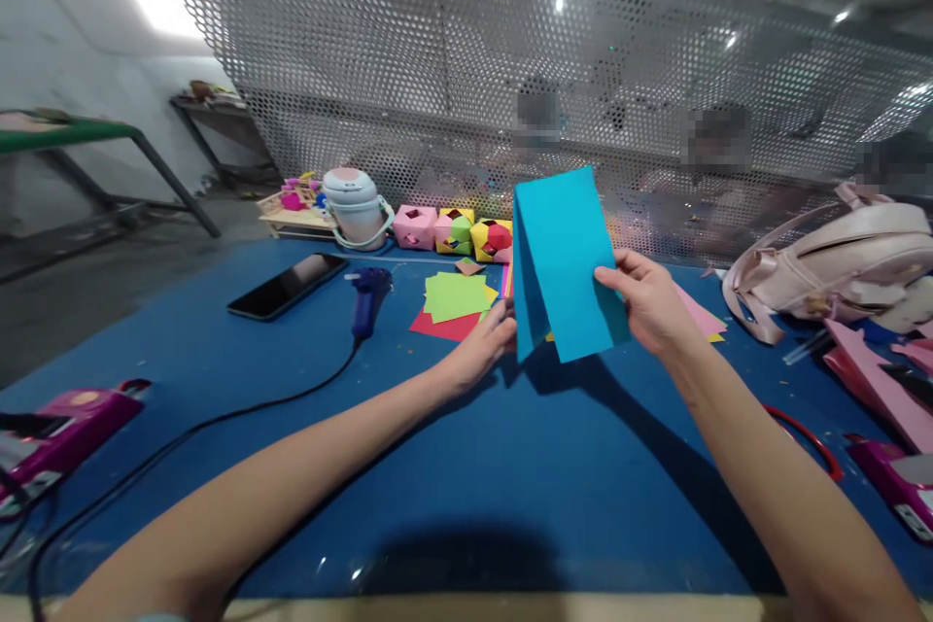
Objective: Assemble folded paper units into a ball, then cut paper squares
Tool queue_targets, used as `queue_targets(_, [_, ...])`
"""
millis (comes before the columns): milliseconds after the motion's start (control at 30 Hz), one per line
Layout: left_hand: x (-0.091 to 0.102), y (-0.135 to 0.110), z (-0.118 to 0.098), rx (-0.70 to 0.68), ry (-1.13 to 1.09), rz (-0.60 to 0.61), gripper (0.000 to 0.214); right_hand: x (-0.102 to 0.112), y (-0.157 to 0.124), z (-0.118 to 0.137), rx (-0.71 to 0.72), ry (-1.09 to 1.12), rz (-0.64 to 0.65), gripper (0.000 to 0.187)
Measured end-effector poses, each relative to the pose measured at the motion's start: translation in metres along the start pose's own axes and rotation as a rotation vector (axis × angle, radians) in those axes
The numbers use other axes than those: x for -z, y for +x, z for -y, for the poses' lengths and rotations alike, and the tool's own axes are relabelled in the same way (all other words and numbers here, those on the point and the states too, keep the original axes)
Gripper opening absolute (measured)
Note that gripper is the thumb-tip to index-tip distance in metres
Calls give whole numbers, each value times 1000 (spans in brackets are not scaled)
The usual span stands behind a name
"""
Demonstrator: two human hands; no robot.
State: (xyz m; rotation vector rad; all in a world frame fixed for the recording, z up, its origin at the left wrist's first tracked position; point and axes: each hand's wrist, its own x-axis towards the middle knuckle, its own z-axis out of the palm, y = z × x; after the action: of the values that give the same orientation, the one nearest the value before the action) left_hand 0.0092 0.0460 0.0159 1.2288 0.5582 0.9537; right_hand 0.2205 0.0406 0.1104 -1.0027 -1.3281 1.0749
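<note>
A folded sheet of bright blue paper point(572, 258) stands above the table, its two halves spread like a tent. My right hand point(648, 301) pinches its right edge, thumb in front. Beside the paper's lower left edge is my left hand point(481, 345), fingers stretched out and apart; their tips are close to the sheet, and I cannot tell if they touch it. Just beyond that hand lie green paper squares point(456, 296) on top of a red sheet point(430, 324). Pink paper point(700, 314) shows behind my right hand.
Paper cubes point(415, 227), a white lidded container point(355, 204) and a phone point(288, 287) are at the back left. A blue glue gun point(370, 296) trails its cord across the table. A pale backpack point(846, 253) sits right, before a perforated metal screen point(437, 49). People are behind it.
</note>
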Motion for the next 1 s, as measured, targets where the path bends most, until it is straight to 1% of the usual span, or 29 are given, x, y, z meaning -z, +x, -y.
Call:
queue_targets(33, [-5,-2,-1,15,-34,52,74,0,3,-4,2,-57,50,21])
queue_targets(100, [-14,-7,-3,108,-71,146,71,-1,10,-12,8,-230,200,23])
queue_targets(167, [-24,-14,-1,262,-46,198,65,-2,18,-23,28,-465,381,26])
queue_targets(233, [-33,-22,3,438,23,222,53,-5,22,-35,48,-659,518,29])
queue_targets(267, [-37,-26,6,527,70,265,50,-8,23,-42,54,-719,565,29])
queue_targets(300, [-41,-30,8,568,112,302,51,-10,22,-48,57,-757,599,29])
queue_targets(367, [-46,-38,9,597,224,400,46,-17,17,-60,69,-806,658,29])
queue_targets(400, [-47,-41,9,573,307,443,40,-20,13,-66,81,-830,688,31])
queue_targets(433, [-49,-43,7,511,412,472,33,-23,8,-70,97,-850,714,32])
queue_targets(467, [-50,-45,5,411,533,484,27,-27,4,-74,114,-868,733,34])
queue_targets(567, [-49,-48,1,-11,883,483,24,-35,-6,-81,183,-906,748,40])
queue_targets(633, [-47,-49,3,-235,1061,512,24,-37,-10,-83,238,-926,710,44])
queue_targets(700, [-45,-51,10,-376,1207,552,25,-35,-14,-83,290,-941,622,43])
queue_targets(767, [-43,-54,16,-457,1328,569,29,-28,-23,-83,325,-945,512,38])
queue_targets(833, [-41,-59,20,-480,1421,582,36,-18,-39,-83,382,-953,416,35])
queue_targets(867, [-41,-62,21,-478,1456,584,39,-13,-50,-83,435,-969,378,34])
queue_targets(933, [-40,-68,19,-460,1492,575,40,-4,-74,-84,535,-1024,368,32])
queue_targets(1000, [-37,-75,15,-428,1490,542,37,1,-96,-84,593,-1078,404,32])
